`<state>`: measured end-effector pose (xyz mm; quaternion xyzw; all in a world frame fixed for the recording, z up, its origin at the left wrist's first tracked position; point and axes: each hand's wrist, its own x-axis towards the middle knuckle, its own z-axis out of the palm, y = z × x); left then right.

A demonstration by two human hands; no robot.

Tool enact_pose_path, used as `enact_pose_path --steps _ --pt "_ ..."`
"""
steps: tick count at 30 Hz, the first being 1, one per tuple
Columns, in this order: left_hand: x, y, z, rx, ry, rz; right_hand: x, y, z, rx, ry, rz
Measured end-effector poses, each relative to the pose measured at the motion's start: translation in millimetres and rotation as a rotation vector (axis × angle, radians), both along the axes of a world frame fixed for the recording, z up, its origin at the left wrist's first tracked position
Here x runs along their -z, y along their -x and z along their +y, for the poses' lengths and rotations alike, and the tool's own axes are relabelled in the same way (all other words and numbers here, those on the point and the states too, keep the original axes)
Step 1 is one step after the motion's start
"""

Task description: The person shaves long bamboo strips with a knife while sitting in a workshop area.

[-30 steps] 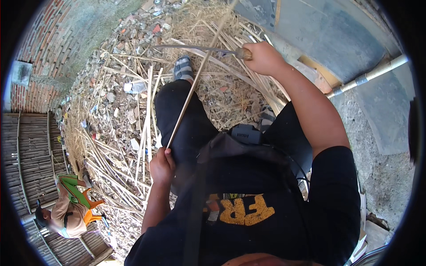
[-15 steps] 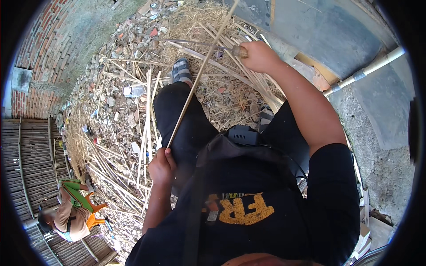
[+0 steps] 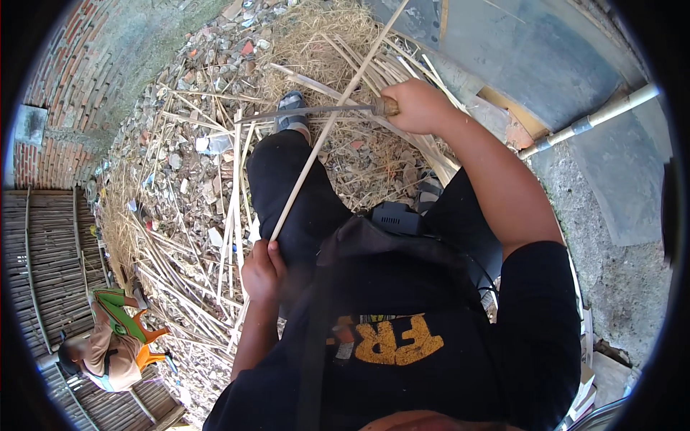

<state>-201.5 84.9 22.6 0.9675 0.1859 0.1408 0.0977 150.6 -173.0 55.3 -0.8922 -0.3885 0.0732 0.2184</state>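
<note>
Shifted toward six o'clock along the long pale strip (image 3: pixel 310 163), compared with half a second ago, together with the knife (image 3: pixel 307 112) in the right hand (image 3: pixel 418 106). Slanting from eight toward one o'clock, probably light, dry, stiff but springy, maybe splintery; best to hold at the near end, away from the knife. Pinching that end at eight o'clock with the left hand (image 3: pixel 263 274); at one o'clock, wrapped fully around the handle (image 3: pixel 386 106) with the right hand.

wearer's hands (image 3: pixel 263 273): 2 | blade (image 3: pixel 309 111): 1 | held stick (image 3: pixel 318 150): 1 | co-worker (image 3: pixel 117 357): 1 | orange chair (image 3: pixel 148 356): 1 | ground sticks (image 3: pixel 237 187): uncountable
</note>
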Motion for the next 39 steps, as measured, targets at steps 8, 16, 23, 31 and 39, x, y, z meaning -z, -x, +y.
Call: enact_pose_path --steps 8,16,23,31,39 --pt "11 10 7 -0.021 0.05 -0.021 -21 32 13 -0.071 0.002 -0.137" --pt "5 9 4 -0.032 0.046 0.035 -9 12 2 0.009 -0.034 -0.092" --pt "2 9 3 -0.012 0.109 0.089 -3 4 1 0.067 -0.045 -0.053" --pt "5 10 9 -0.027 0.103 0.103 -11 7 -2 0.047 -0.055 -0.081" --pt "-1 -2 5 -0.008 0.149 0.093 -2 -7 3 0.222 -0.001 0.002"
